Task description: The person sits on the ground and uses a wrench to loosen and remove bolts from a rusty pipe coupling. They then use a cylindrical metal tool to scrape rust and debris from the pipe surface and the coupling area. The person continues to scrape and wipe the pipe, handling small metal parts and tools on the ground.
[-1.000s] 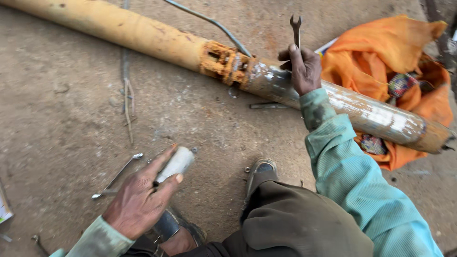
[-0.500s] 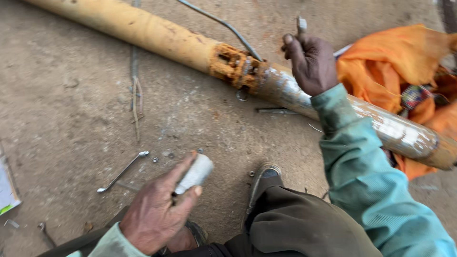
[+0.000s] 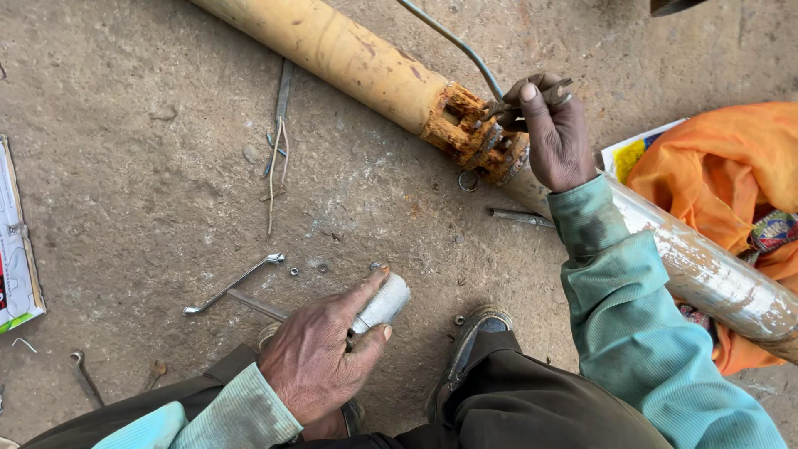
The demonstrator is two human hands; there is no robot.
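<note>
1. Low over the concrete floor (image 3: 125, 108), the left hand (image 3: 320, 353) is closed around a short grey metal cylinder (image 3: 384, 301), its pale blunt end poking out past the thumb; the right hand (image 3: 555, 137) is closed on a dark spanner (image 3: 544, 93) at the rusty flange joint (image 3: 474, 133).
2. That joint links a long yellow pipe (image 3: 332, 46) to a silvery pipe section (image 3: 706, 266) running under the right wrist; a thin cable (image 3: 453, 40) rises from it.
3. Just left of the left hand lie a bent wrench (image 3: 234, 284) and small nuts (image 3: 293, 270); a shoe (image 3: 475, 326) sits between the hands; orange cloth (image 3: 723, 166) lies right of the right hand.
</note>
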